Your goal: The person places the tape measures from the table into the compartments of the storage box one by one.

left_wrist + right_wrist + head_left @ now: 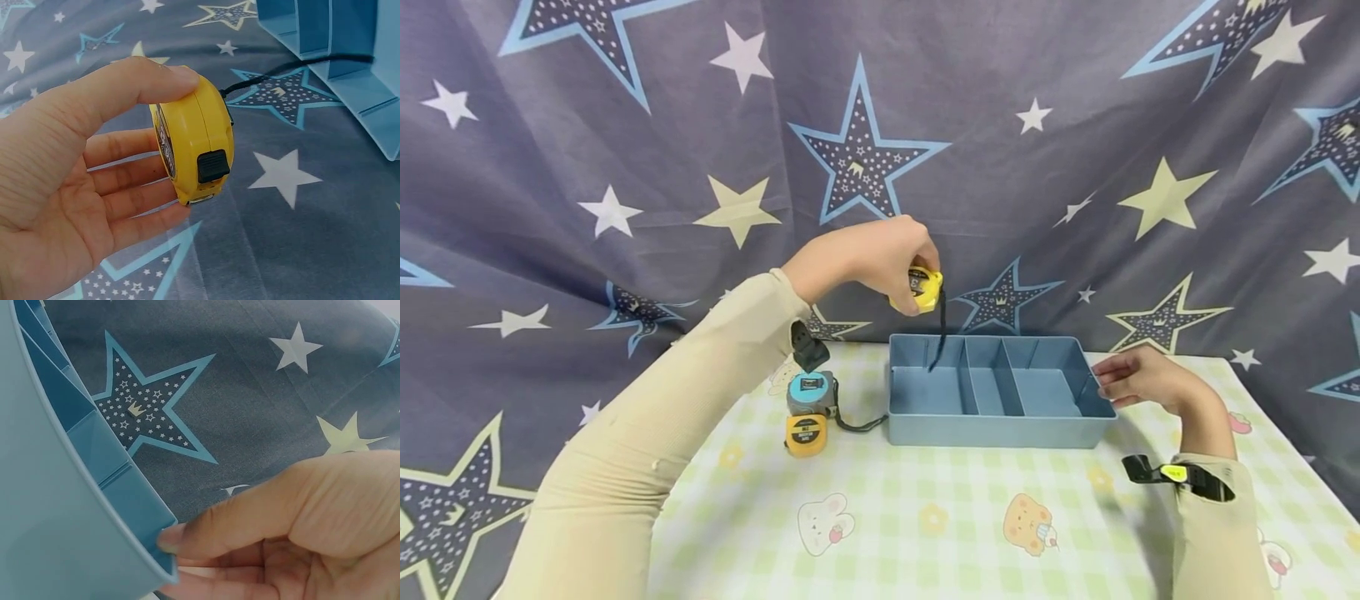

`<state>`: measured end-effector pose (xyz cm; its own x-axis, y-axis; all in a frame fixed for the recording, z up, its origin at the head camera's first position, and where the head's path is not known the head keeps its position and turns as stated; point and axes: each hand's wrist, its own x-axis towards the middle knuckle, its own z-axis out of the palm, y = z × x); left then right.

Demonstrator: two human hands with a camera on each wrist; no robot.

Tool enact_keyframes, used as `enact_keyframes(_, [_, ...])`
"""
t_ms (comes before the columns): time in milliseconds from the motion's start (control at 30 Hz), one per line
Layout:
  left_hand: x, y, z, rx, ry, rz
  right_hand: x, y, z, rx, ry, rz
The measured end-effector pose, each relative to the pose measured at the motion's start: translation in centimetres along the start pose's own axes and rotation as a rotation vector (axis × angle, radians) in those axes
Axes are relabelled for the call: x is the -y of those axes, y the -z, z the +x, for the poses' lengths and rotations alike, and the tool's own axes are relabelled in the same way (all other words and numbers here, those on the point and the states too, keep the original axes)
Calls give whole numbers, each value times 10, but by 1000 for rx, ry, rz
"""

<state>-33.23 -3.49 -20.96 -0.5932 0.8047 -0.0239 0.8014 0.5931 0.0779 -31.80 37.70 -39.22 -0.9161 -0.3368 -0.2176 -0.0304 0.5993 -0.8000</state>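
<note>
In the head view my left hand holds a yellow tape measure in the air above the box's left end. The left wrist view shows the thumb on one side of the yellow tape measure and the fingers against the other, with its black button facing the camera. A black strap hangs from it. My right hand grips the right end of a blue divided box. In the right wrist view the thumb laps over the box's rim, with the other fingers outside.
Left of the box, a grey and turquoise tape measure lies on the checked tablecloth, its black strap reaching the box. An orange-yellow tape measure lies just in front of it. A star-patterned curtain hangs behind the table.
</note>
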Motion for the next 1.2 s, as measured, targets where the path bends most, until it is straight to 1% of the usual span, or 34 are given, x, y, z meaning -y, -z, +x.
enact_keyframes(133, [-1,2,0,-8,5,19,-1,0,0,1,-2,9])
enact_keyframes(300, [-2,-2,1,21,9,21,-3,0,1,-1,-3,14])
enact_keyframes(400, [-2,-8,3,55,29,26,-3,0,1,-2,1,9])
enact_keyframes(533, [-2,-20,6,116,57,49,-3,0,1,-6,3,20])
enact_keyframes(667, [-3,-32,9,180,64,55,-3,0,0,-4,1,16])
enact_keyframes(767, [-3,-39,11,200,52,51,-2,1,0,-1,3,5])
enact_keyframes(900, [-3,-47,15,198,33,70,-1,0,-1,-4,6,6])
enact_keyframes(1133, [-6,-56,25,282,67,114,-1,0,-2,-6,15,6])
enact_keyframes(1200, [-6,-59,27,284,63,131,-1,0,-2,-7,11,4])
